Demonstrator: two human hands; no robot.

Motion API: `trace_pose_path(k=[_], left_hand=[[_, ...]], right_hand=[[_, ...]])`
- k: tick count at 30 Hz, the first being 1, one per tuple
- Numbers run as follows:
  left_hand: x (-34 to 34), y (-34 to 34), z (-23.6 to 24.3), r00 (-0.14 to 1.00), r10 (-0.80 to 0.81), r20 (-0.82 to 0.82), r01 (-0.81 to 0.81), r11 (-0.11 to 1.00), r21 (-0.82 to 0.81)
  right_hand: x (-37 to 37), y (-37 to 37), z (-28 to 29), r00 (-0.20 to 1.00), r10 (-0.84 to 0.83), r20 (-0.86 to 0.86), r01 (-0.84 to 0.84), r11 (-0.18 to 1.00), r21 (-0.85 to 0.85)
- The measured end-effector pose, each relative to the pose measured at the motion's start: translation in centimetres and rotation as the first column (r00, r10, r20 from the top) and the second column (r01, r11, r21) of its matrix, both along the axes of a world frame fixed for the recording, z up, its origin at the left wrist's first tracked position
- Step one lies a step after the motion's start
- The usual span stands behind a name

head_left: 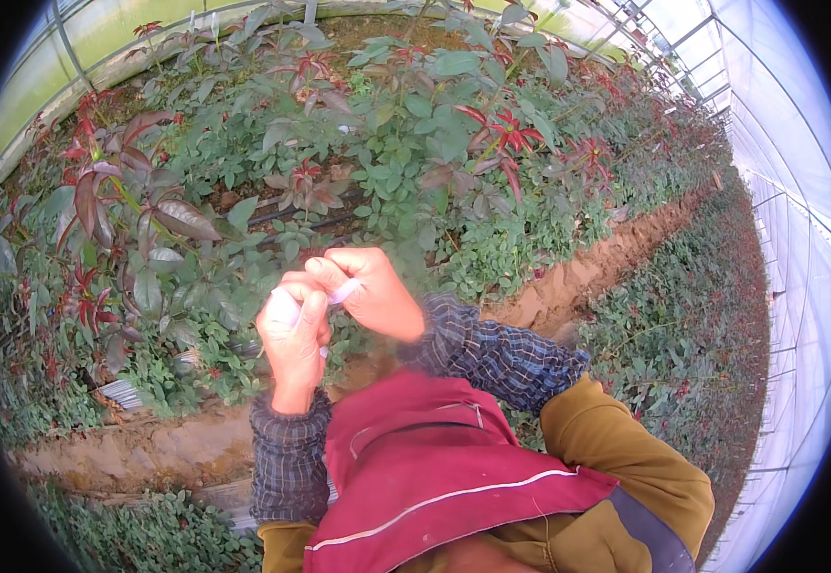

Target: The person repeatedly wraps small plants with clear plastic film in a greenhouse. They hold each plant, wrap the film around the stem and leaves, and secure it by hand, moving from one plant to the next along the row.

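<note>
My left hand [293, 346] and my right hand [375, 292] are held close together in front of my chest, fingers curled. Between them runs a thin whitish strip [344, 291], soft-looking like tape or film. The right thumb and fingers pinch one part of it. More of the white material shows in my left hand, and a small piece pokes out below its fingers. Just beyond the hands stand rose-like plants with green leaves [392, 177] and dark red young shoots [511, 134]. Whether a stem lies inside my fingers is hidden.
A bare soil path [578, 277] runs between the planted rows, up to the right. Another low row [673, 325] grows beyond it. A tall leafy shoot [138, 205] rises at the left. White plastic sheeting on a metal frame [783, 115] forms the right wall.
</note>
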State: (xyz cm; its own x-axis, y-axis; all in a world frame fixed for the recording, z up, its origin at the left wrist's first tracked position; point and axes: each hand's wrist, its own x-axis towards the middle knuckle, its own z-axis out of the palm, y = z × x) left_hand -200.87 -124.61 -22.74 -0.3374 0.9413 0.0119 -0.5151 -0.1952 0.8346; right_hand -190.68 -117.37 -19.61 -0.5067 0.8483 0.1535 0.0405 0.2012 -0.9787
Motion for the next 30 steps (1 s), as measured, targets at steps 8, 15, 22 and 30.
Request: trace_pose_path(k=[8, 15, 22, 30], left_hand=[[0.8, 4.5, 1.1, 0.979, 0.078, 0.188, -0.118, 0.971, 0.210], [2.5, 8.8, 0.1, 0.923, -0.120, 0.367, 0.051, 0.980, 0.192], [-0.9, 16.3, -1.1, 0.809, -0.490, 0.324, 0.484, 0.869, 0.105], [-0.5, 25.6, 2.1, 0.776, -0.630, -0.042, 0.623, 0.774, -0.109]], right_hand=[[-0.2, 3.7, 1.6, 0.973, -0.001, -0.232, -0.064, 0.961, -0.270], [0.8, 7.9, 1.1, 0.956, -0.055, -0.288, -0.038, 0.950, -0.309], [2.5, 15.4, 1.3, 0.975, 0.011, -0.220, -0.083, 0.944, -0.320], [5.7, 22.8, 2.4, 0.986, 0.010, -0.166, -0.080, 0.902, -0.424]])
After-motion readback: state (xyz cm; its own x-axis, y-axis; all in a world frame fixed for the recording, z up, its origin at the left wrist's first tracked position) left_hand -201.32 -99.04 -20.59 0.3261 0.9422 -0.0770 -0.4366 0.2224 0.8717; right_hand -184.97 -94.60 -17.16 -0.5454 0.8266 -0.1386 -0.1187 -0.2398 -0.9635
